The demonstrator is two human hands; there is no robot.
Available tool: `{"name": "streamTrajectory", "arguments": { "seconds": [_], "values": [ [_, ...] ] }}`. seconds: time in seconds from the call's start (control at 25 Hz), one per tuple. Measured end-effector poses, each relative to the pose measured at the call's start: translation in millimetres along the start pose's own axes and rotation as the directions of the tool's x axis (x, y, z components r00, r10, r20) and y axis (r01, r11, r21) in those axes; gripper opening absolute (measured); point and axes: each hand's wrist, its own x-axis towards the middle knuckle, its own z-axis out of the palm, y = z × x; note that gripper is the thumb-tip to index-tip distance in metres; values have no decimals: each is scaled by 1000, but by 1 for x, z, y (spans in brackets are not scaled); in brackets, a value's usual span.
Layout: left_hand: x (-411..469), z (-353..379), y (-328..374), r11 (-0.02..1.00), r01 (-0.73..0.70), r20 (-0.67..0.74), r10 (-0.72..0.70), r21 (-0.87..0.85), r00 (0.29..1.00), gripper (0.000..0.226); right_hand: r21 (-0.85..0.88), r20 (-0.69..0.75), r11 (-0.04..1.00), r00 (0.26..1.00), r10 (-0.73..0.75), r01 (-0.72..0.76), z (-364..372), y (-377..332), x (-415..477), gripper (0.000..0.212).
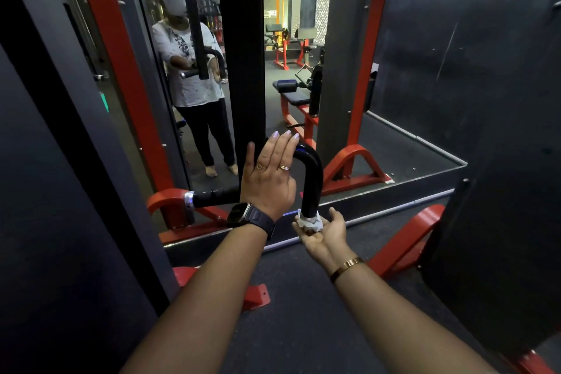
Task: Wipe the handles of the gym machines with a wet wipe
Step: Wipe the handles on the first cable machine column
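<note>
Two hands at one bent black tubular machine handle [314, 179]. Left hand [268, 179] lies flat-fingered over the upper bend, steadying it. Right hand [324, 234], palm up and loosely spread, cups a crumpled white wet wipe [308, 222] against the handle's lower end. Risk: the wipe is cradled, not pinched, so it could drop to the floor or skid uselessly if pressure slackens.

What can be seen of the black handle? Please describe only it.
The handle is a glossy black tube, apparently metal, with one bend. Its horizontal part, ending in a silver collar, points left; its other end points down. The left hand rests on it with straight fingers. The right hand presses a white wet wipe against its lower end.
</note>
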Motion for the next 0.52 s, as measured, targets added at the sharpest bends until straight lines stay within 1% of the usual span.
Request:
{"name": "streamTrajectory", "arguments": {
  "seconds": [0.08, 0.2, 0.32, 0.44, 0.52],
  "values": [
    [0, 0, -1, 1000, 0, 4, 0, 0, 1000, 73, -44, -1, 998, 999, 37, -37, -2, 4, 0, 60],
    [-1, 0, -1, 1000, 2, -3, -2, -11, 1000, 74, -147, -53, 989, 999, 5, -13, -6, 5, -2, 66],
    [0, 0, -1, 1000, 2, -5, -2, -4, 1000, 75, -89, -37, 996, 999, -18, 15, 1, 2, 2, 61],
    [0, 1, -2, 1000, -6, 9, 6, 14, 1000, 78, -76, -20, 996, 999, 45, -46, 6, -1, 7, 60],
    [-1, 1, -3, 1000, -13, 13, 13, 25, 1000, 78, -119, -34, 992, 999, 38, -42, 3, 0, 3, 48]
  ]
}}
